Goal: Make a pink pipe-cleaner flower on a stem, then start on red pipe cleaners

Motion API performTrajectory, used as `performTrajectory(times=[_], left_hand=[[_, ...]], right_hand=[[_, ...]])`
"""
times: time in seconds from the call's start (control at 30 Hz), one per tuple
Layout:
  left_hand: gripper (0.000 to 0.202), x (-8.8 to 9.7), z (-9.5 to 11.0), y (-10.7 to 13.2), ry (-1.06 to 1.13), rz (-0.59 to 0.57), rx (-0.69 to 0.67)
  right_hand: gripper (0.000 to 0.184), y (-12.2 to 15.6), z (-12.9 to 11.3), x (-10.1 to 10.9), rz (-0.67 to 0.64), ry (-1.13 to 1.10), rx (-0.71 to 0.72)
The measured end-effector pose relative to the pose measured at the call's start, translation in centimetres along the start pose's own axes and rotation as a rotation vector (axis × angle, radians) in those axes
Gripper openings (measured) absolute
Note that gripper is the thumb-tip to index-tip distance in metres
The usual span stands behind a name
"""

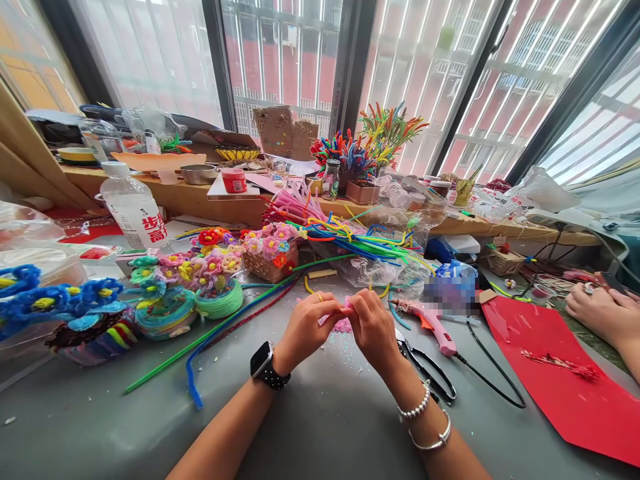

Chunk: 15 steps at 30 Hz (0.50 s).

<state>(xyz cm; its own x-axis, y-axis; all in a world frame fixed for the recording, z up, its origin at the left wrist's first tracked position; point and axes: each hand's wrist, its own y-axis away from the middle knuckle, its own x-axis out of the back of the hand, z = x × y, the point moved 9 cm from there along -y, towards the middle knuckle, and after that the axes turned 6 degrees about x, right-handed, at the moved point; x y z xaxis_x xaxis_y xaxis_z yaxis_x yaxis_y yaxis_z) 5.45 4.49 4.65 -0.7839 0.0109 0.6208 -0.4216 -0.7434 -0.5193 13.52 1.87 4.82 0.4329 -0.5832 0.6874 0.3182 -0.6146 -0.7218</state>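
Note:
My left hand and my right hand meet over the grey table, fingers pinched together on a small pink fuzzy piece of pipe cleaner between them. A black smartwatch sits on my left wrist, bead and metal bracelets on my right. Pink fluff lies on the table just beneath the hands. Long green, blue and red pipe cleaners lie to the left of my left hand. Black scissors and a pink glue gun lie just right of my right hand.
Finished pipe-cleaner flowers in small baskets stand at the left, blue ones further left. A water bottle and a heap of coloured pipe cleaners are behind. A red sheet lies at the right, near another person's hand.

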Motion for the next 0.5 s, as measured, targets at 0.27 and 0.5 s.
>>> performTrajectory(times=[0.27,0.5], left_hand=[[0.021,-0.04,0.33,0.31,-0.032,0.047,0.024],[0.023,-0.03,0.37,0.32,-0.145,0.050,0.027]], right_hand=[[0.012,0.03,-0.45,0.75,0.050,0.041,0.016],[0.012,0.08,-0.54,0.95,0.059,0.107,0.026]])
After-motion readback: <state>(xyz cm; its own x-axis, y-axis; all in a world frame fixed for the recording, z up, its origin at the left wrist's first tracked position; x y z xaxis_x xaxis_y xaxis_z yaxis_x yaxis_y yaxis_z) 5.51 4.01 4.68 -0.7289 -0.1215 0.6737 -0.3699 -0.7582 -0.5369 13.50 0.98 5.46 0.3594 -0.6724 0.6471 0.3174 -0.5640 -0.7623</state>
